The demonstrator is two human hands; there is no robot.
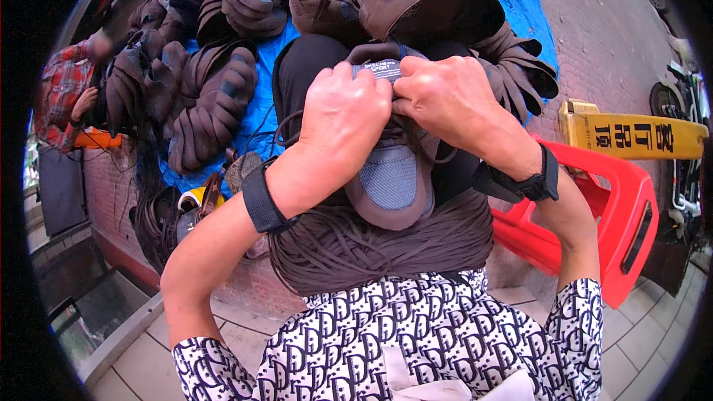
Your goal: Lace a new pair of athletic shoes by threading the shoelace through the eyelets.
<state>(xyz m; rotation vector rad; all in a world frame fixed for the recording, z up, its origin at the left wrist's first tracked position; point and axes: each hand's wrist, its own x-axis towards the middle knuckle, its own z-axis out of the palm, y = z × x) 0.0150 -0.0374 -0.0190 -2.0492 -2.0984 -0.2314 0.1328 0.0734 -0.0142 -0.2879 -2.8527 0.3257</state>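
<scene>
A dark brown sneaker with a grey mesh toe (pixel 388 182) rests between my knees, toe toward me. At its lacing, my left hand (pixel 345 111) is closed in a pinch near the tongue (pixel 380 69). My right hand (pixel 445 100) pinches opposite it, the two almost touching. Dark shoelace loops curve out beside both hands, though the fingertips hide exactly where the lace is gripped. Across my lap lies a thick bundle of dark shoelaces (pixel 379 249), just below the shoe's toe.
Stacks of nested brown shoes (pixel 212 108) cover a blue tarp (pixel 264 130) ahead and left. Larger brown shoes (pixel 431 7) sit beyond my knees. On the right stand a red plastic stool (pixel 631 230) and a yellow sign board (pixel 631 134). A person in a plaid shirt (pixel 63 89) is far left.
</scene>
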